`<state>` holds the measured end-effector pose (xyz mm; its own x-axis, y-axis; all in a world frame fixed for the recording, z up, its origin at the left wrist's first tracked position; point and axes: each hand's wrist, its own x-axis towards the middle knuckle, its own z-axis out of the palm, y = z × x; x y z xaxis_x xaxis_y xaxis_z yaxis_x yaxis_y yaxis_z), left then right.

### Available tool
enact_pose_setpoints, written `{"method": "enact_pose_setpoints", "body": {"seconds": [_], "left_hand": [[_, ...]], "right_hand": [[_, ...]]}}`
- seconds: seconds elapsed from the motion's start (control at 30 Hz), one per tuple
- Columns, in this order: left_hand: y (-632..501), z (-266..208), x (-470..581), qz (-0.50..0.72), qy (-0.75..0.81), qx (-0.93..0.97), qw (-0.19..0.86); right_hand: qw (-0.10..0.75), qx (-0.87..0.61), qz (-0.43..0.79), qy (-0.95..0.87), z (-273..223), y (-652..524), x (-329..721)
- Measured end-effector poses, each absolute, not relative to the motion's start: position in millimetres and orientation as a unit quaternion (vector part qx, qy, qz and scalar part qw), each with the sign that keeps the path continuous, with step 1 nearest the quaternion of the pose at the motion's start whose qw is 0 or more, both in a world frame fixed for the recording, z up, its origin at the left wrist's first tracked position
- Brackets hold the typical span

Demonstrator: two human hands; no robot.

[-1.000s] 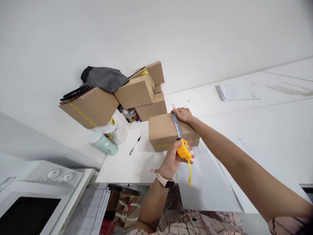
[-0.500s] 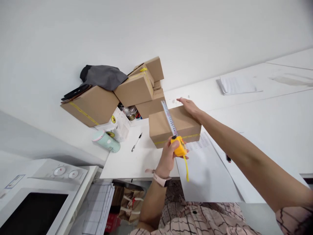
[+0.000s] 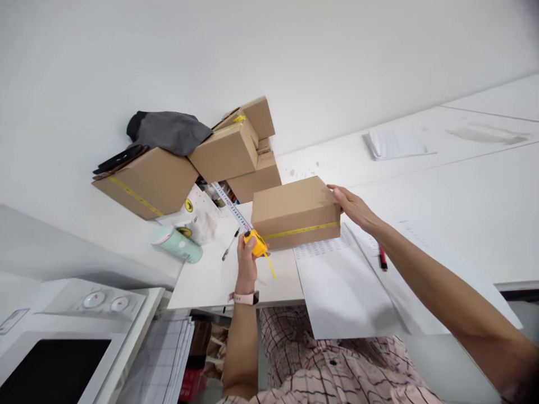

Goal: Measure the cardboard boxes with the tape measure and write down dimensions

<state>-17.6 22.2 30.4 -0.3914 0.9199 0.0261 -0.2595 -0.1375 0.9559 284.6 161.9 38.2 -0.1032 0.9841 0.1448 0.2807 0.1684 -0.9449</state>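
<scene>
My left hand [image 3: 247, 259] is closed around a yellow tape measure [image 3: 256, 243], at the left front corner of a cardboard box [image 3: 295, 206]. Its metal blade [image 3: 231, 207] sticks out away from me, along the left side of the box, and a yellow strap hangs from the case. At the box's right end, my right hand [image 3: 351, 206] grips the edge, with its fingertips at the top corner. Yellow printed tape runs along the front face of this box. Under its front edge lies a printed sheet [image 3: 337, 286].
A pen [image 3: 231, 244], a mint green bottle [image 3: 179, 244] and a white carton [image 3: 202, 216] are at the left. Stacked cardboard boxes [image 3: 227, 154] stand behind them, with a grey cloth [image 3: 168, 132] on top. A red marker [image 3: 382, 258] lies right; a microwave [image 3: 76, 336] stands front left.
The tape measure has moved left, from over the box to beside its left end. My right hand has shifted from the box's far top edge to its right end. The box has turned slightly.
</scene>
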Motion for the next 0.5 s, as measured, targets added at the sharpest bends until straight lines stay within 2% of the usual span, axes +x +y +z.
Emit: {"method": "enact_pose_setpoints", "body": {"seconds": [0.13,0.27,0.43,0.5], "left_hand": [[40.7,66.0,-17.7,0.674,0.460,0.380,0.436],[60.9,89.7,-15.6,0.661,0.471,0.392,0.433],[48.5,89.5,11.4,0.672,0.465,0.438,0.376],[30.9,80.3,32.6,0.647,0.442,0.464,0.413]], "right_hand": [[0.440,-0.526,0.304,-0.661,77.8,178.1,283.3],[0.409,-0.571,0.238,-0.671,87.0,204.3,278.8],[0.438,-0.513,0.128,-0.727,78.4,227.6,265.5],[0.415,-0.483,0.102,-0.764,78.1,229.6,261.3]]}}
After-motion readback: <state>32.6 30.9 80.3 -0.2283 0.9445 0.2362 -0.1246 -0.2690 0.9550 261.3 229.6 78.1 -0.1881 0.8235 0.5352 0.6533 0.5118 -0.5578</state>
